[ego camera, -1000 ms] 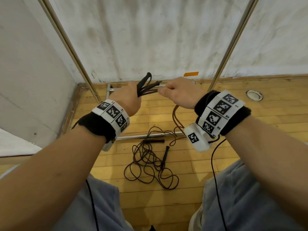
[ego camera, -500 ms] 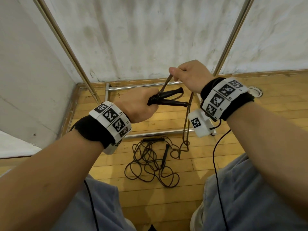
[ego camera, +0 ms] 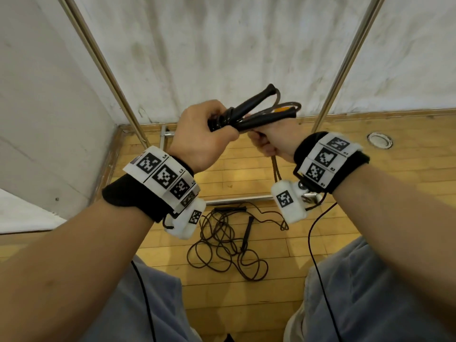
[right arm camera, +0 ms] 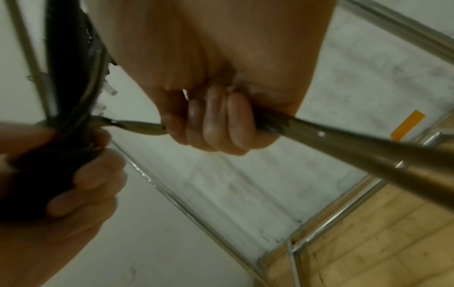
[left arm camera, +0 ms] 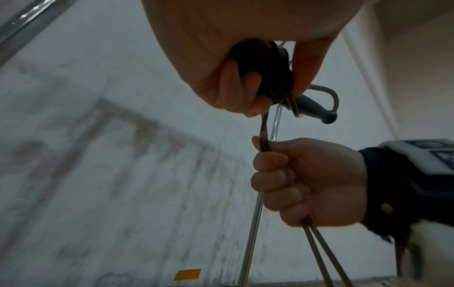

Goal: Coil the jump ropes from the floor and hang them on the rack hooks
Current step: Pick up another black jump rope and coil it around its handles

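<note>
Between the two rack uprights [ego camera: 345,62], at chest height, my left hand [ego camera: 197,141] is clenched round the pair of black handles [ego camera: 249,113] and the turns of cord already wound on them. Those handles point up and to the right, toward the far wall. Just to the right and slightly lower, my right hand [ego camera: 276,139] is fisted round the jump rope [left arm camera: 264,136], two strands of it running through the fist and hanging down past my right wrist toward the floor. The stretch of cord between the hands is short and runs almost straight from the bundle into my right fist, so I judge the next wrap falls to the right hand, carried round the long axis of the handles.

A second rope [ego camera: 227,240] lies tangled on the wooden floor [ego camera: 407,188] below and between my arms, near my knees, with its own handles in the heap.

No hooks show in any view; the rack's top is cut off. How many turns sit under my left fingers I cannot tell.
</note>
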Motion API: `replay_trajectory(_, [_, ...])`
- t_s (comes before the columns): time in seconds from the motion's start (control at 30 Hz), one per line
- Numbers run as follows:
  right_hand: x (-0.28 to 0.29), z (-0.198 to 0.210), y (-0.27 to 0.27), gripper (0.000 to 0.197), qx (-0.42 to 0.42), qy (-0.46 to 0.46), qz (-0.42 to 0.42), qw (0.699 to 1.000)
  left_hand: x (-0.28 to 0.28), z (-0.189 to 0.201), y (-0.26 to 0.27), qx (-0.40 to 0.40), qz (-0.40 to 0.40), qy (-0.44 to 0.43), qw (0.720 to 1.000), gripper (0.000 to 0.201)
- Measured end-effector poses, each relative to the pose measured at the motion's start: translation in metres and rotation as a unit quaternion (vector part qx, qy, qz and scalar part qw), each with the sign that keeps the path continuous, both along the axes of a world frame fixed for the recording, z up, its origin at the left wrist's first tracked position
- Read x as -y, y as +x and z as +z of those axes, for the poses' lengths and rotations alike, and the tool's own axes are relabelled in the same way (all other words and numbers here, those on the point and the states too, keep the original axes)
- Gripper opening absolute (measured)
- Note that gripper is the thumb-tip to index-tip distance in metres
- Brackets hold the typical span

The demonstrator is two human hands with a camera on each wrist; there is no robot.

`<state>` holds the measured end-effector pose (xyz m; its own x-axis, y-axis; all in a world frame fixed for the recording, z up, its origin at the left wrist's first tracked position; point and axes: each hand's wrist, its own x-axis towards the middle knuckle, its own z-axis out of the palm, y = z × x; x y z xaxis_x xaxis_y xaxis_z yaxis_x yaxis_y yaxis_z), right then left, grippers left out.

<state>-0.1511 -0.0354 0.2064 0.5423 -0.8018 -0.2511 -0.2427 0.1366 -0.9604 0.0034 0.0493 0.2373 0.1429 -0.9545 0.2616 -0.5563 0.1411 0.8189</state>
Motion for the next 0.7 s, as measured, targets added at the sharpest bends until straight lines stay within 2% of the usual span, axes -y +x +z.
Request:
replay_trajectory(0.1, [-0.012,-0.003,0.011,0.051,-0.004,0.054,0.051,0.997,0.003,0.001,0.002,-0.051,0.048,-0.005,0.998,0.026])
replay_trajectory(0.2, [-0.025,-0.002,0.018,0.052,-0.02,0.097,0.063,0.993,0.005,0.001,0.002,-0.066,0.072,0.006,0.995,0.025])
replay_trajectory(0.33, [-0.039,-0.001,0.026,0.057,-0.044,0.089,0.05,0.994,0.01,-0.001,0.007,-0.113,0.087,0.029,0.989,0.026])
replay_trajectory(0.47, [-0.043,0.003,0.029,0.058,-0.04,0.074,0.038,0.996,0.013,-0.001,0.005,-0.103,0.058,0.019,0.993,0.011])
replay_trajectory(0.5, [-0.044,0.003,0.029,0.058,-0.053,0.044,0.029,0.997,0.014,-0.001,0.004,-0.095,0.056,0.016,0.994,0.009])
replay_trajectory(0.57, [-0.046,0.001,0.028,0.05,-0.11,-0.089,0.015,0.99,0.018,-0.001,0.004,-0.091,0.063,0.016,0.994,0.008])
replay_trajectory(0.63, [-0.047,-0.003,0.027,0.026,-0.153,-0.234,-0.003,0.96,0.02,-0.001,0.005,-0.092,0.075,0.021,0.993,0.015])
replay_trajectory(0.7, [-0.045,-0.006,0.027,0.012,-0.17,-0.292,-0.038,0.94,0.021,-0.001,0.005,-0.09,0.071,0.025,0.993,0.013])
